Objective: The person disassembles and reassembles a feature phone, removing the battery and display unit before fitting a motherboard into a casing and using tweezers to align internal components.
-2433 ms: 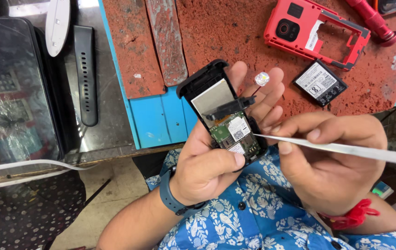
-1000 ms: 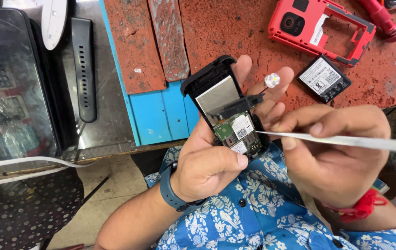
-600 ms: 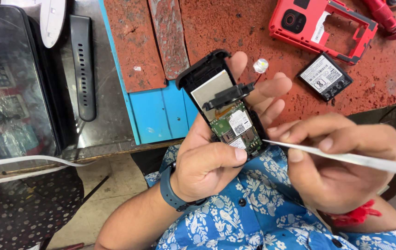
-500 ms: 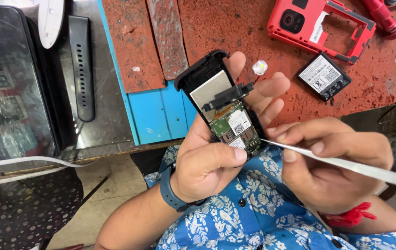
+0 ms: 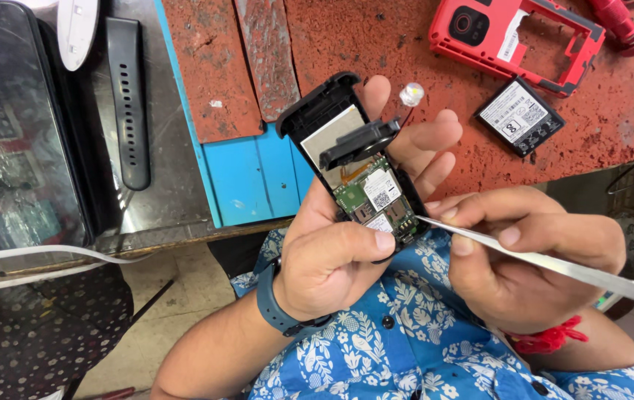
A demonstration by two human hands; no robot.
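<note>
Within left grip (image 5: pixel 332 259): phone (image 5: pixel 361 178) (tweezers (image 5: pixel 554 263) touching)

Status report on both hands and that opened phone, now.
Left hand gripping opened black phone, circuit board up. Right hand pinching metal tweezers, tip at phone's lower edge. Nothing between tip and board; battery and red phone frame lie apart on bench.

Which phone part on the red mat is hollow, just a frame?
The red back housing at the top right: bare mat shows through its cut-out middle. The black battery below it is a solid slab with a white label.
</note>
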